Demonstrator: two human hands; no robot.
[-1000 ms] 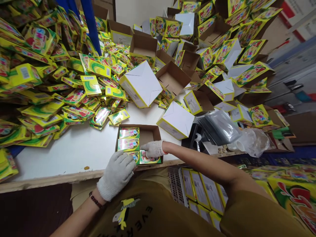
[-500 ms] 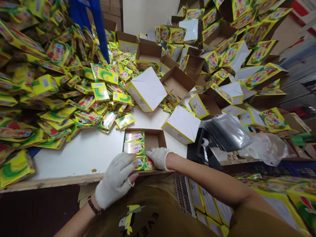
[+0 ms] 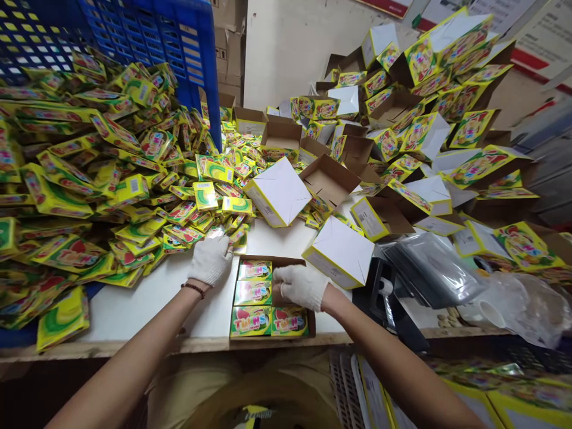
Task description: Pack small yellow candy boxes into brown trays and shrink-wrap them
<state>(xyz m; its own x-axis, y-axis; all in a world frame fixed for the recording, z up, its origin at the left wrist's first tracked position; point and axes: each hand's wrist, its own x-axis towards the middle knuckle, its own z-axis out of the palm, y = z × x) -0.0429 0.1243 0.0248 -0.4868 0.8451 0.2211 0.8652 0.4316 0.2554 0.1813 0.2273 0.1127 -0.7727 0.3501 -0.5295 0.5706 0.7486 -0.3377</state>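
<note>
My left hand (image 3: pixel 211 260), in a white knitted glove, is at the near edge of the pile with its fingers curled over a shiny small box (image 3: pixel 216 232), partly hidden under them. My right hand (image 3: pixel 302 286), gloved too, reaches over the right wall of an open brown carton (image 3: pixel 286 260), fingers loosely extended and no box visible in them. Inside this carton lie small "Twins" boxes (image 3: pixel 252 292): three down the left column and one at the near right. Bare cardboard shows beneath my right fingers.
A large heap of small boxes (image 3: pixel 111 155) fills the left, before a blue plastic crate (image 3: pixel 147 42). White-bottomed cartons (image 3: pixel 279 187) and many open ones are stacked behind and right. A black tape dispenser (image 3: pixel 379 298) and clear plastic bags (image 3: pixel 429 268) lie to the right.
My left hand has moved from the carton up and left to the pile. My right hand has drawn back from the near right box and hovers higher over the carton. The view has tilted upward.
</note>
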